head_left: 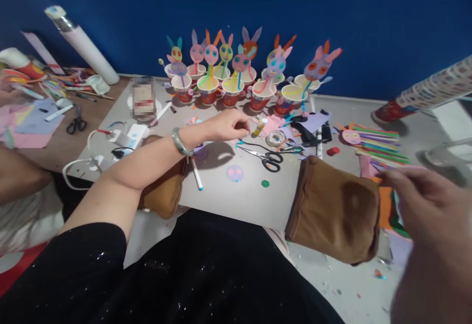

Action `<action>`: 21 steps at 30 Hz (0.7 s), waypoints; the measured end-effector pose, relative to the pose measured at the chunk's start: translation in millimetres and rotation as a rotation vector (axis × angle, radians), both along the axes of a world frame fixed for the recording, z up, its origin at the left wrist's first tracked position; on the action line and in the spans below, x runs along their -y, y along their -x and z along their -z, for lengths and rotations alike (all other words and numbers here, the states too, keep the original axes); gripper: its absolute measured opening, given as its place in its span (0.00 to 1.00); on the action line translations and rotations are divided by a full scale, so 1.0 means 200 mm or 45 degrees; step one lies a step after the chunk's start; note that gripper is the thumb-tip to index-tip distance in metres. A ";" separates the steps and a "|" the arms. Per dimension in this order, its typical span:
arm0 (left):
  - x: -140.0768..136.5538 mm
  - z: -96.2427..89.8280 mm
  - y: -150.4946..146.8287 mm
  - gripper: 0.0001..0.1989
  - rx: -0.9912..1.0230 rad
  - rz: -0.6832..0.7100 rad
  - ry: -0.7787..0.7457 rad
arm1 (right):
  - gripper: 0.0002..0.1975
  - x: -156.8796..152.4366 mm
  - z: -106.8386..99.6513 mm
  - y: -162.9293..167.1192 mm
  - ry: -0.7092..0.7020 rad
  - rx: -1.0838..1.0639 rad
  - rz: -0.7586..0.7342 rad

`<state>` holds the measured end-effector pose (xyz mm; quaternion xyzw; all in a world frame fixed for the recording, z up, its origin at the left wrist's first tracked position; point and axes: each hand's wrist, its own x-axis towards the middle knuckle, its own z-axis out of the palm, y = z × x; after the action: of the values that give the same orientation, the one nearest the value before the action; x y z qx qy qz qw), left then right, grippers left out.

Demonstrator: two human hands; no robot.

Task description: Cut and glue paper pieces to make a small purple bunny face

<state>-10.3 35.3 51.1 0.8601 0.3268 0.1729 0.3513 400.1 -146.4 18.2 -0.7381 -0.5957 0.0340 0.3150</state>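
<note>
My left hand (234, 126), with a bangle on the wrist, hangs above the table with its fingers curled together. What it holds, if anything, is hidden. Near it lie a glue stick (260, 126), a tape roll (276, 138) and black-handled scissors (266, 156). Below are a lilac paper disc (235, 173) with pink spots and a small green disc (265, 184). My right hand (431, 201) is at the right, thumb and fingers pinched together beside coloured paper sheets (385, 203). I cannot make out anything in its pinch.
Paper cups (261, 95) with rabbit-faced figures stand along the blue wall. Brown cushion-like pads (332, 211) lie at the table's front edge. A tall cup stack (431, 90) leans at right. A power strip (137, 136) and another person's arm (18, 176) are at left.
</note>
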 end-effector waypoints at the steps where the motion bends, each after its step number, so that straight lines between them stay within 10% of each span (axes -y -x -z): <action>1: 0.04 0.01 -0.02 0.05 0.047 -0.007 0.095 | 0.16 -0.12 -0.03 0.19 0.013 -0.136 -0.123; 9: 0.32 0.19 -0.06 0.06 0.058 -0.082 0.567 | 0.19 -0.44 -0.01 0.94 0.387 -0.586 -0.930; 21: 0.26 0.37 -0.02 0.06 0.456 -0.204 0.862 | 0.23 -0.47 0.17 1.00 0.603 -0.876 -0.876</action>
<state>-5.8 -16.6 -22.0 0.6235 0.3650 0.2294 0.6522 199.9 -51.9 -15.6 -0.4975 -0.6414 0.5082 0.2877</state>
